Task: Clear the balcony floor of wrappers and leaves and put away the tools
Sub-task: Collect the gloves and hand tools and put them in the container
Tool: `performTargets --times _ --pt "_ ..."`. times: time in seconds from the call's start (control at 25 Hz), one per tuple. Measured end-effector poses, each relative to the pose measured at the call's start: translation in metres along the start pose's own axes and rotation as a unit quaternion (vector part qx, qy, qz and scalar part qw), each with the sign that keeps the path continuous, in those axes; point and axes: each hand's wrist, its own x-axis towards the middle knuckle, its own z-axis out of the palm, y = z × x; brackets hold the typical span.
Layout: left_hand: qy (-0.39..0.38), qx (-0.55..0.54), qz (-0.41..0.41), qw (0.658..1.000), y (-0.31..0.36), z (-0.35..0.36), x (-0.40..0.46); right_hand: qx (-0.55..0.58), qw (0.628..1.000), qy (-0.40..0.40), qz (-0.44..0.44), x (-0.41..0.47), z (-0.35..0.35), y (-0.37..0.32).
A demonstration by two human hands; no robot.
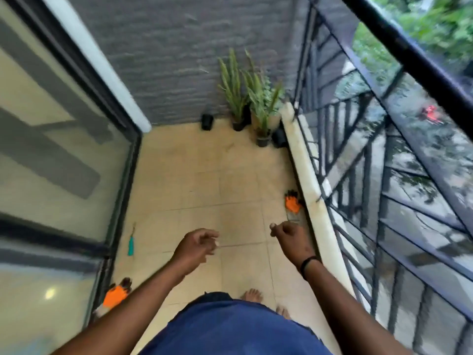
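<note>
— Orange gloves are seen: 2, one against the railing kerb, one by the glass door. 1 teal tool lies near that door.

— Why there?

— Probably dropped at the edges, out of the walkway. No wrappers or leaves can be made out.

— Hands?

— Left hand and right hand are held apart, loosely curled, nothing gripped. 3 potted plants are tucked into the far corner.

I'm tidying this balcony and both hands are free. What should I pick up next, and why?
Probably reach the right hand down to the orange glove by the ledge: it lies just beyond that hand, nearer than the teal tool by the glass door. Both hands look empty.
</note>
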Motion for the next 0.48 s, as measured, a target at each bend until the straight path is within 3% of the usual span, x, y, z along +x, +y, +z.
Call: performTargets --times 0.2,0.32,0.48 --pt "0.226 -0.119 -0.004 0.967 -0.007 -0.042 -0.042 0.042 0.988 -0.136 -0.062 0.021 0.039 -0.065" --pt "0.28 -0.141 0.017 0.949 -0.017 -0.059 -0.052 0.058 0.978 -0.184 -0.081 0.017 0.068 -0.092" --pt "0.318 -0.231 -0.016 0.919 -0.054 -0.083 -0.07 -0.012 0.954 -0.281 -0.103 0.005 0.131 -0.125"
